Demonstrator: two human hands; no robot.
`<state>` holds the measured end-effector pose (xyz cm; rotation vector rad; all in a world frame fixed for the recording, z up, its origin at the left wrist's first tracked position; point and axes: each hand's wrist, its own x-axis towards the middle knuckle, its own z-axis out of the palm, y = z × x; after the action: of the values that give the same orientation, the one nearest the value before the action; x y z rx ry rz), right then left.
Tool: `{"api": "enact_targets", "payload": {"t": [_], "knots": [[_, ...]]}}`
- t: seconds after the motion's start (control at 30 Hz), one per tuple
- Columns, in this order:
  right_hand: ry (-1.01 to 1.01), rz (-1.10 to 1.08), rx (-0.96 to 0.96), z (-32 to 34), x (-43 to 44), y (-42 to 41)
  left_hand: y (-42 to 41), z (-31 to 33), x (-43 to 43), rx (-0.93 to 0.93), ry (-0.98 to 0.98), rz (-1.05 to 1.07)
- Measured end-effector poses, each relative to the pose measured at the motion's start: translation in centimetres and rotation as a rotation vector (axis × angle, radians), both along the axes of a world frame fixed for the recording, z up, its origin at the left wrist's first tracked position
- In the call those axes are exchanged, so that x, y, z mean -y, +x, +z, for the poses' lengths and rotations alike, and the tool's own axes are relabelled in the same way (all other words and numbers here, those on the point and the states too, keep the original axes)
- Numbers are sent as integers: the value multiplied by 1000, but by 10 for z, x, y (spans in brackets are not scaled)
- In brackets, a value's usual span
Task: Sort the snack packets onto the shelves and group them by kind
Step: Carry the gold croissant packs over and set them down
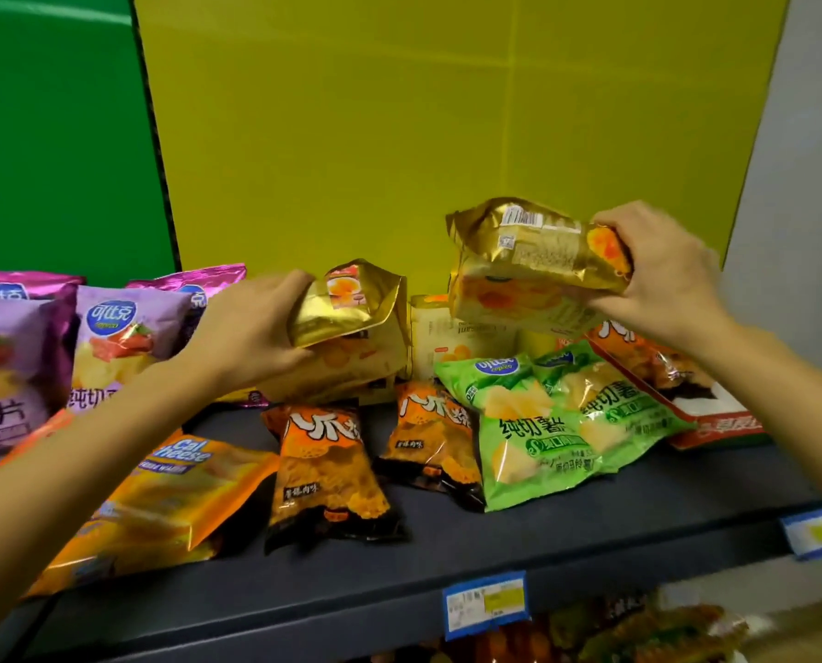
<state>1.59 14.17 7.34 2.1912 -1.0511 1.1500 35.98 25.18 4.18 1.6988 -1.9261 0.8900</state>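
Note:
My left hand [251,327] grips a gold chip packet [351,303] by its top, on a stack of gold packets at the back middle of the dark shelf [590,519]. My right hand [662,275] holds another gold packet [528,260] up in the air above the shelf, back side showing. Two green chip packets [543,423] lie below it. In front lie two orange-and-black packets [322,471] and orange Cal Cheese packets [169,495]. Purple chip packets [117,346] stand at the left.
A red-and-white packet [705,399] leans at the far right of the shelf. A yellow back panel [399,136] and a green one [55,136] rise behind. Price tags [485,605] hang on the shelf edge; more snacks [638,634] sit on the shelf below.

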Motion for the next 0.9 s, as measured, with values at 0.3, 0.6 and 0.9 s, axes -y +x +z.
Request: {"api": "enact_targets", "payload": {"t": [0.3,0.6,0.9], "knots": [[74,118,-165,-10,64,14,-7,-13,17,-1,75,83],[81,256,-228,-23,84,12,4,-17,20,-123,167,107],[221,311,-243,-26,87,26,9,-19,25,-155,195,76]]}}
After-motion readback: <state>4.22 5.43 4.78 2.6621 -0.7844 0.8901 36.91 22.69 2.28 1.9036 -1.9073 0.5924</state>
